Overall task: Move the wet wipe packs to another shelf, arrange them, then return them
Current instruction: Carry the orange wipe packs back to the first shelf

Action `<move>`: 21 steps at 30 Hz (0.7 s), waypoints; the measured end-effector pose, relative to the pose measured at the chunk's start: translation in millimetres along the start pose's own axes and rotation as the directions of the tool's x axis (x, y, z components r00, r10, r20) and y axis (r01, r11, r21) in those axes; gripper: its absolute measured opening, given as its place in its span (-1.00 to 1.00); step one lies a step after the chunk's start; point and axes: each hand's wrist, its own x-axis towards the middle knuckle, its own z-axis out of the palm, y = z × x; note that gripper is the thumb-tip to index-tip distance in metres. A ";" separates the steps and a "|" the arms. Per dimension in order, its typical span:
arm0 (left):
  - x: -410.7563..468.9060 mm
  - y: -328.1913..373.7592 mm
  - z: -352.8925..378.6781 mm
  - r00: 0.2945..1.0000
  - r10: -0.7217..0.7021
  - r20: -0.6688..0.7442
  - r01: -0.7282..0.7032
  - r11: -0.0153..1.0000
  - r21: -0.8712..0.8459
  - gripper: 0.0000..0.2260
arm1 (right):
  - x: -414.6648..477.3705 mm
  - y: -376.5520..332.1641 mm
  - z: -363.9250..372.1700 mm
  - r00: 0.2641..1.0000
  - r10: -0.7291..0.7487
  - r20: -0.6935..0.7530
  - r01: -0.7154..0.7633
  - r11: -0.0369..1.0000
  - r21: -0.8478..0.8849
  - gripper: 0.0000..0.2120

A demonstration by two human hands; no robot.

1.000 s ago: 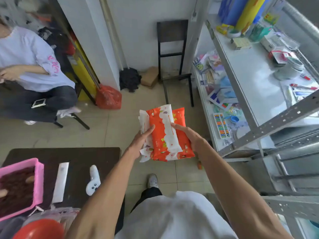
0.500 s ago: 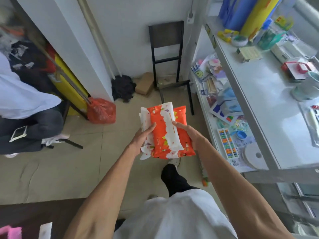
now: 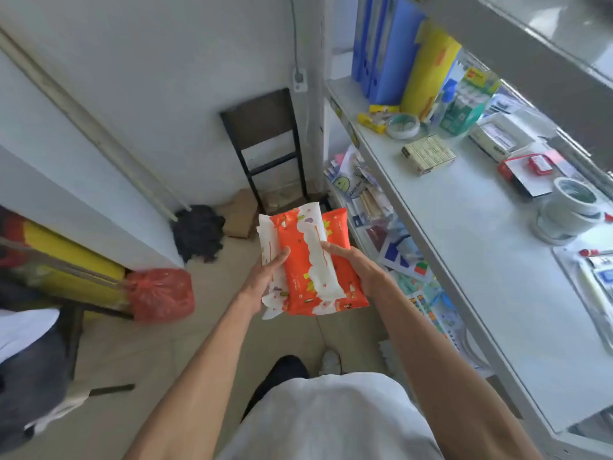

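Note:
A stack of orange and white wet wipe packs point(image 3: 305, 260) is held in front of me at mid-height, above the floor. My left hand point(image 3: 265, 277) grips the stack's left side with the thumb on top. My right hand point(image 3: 355, 263) clasps the right side, fingers over the top pack. The packs sit just left of the white metal shelf point(image 3: 471, 260), level with its edge and apart from it. How many packs are in the stack is not clear.
The shelf top carries tape rolls point(image 3: 570, 207), a small box point(image 3: 428, 154), blue folders point(image 3: 384, 48) and stationery. A lower shelf point(image 3: 391, 234) is crowded with toys and packets. A dark chair point(image 3: 265, 144) stands against the wall. A red bag point(image 3: 159, 293) and a seated person point(image 3: 30, 360) are at left.
My view has swung right and up toward the shelf; the dark table and pink tray have left the frame. Both hands keep the same hold on the packs.

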 end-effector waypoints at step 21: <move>222.7 95.4 312.0 0.580 -0.402 0.708 -0.210 0.766 0.607 -0.25 | -42.6 -4.6 -198.6 0.465 0.090 -0.880 0.571 0.729 0.376 -0.33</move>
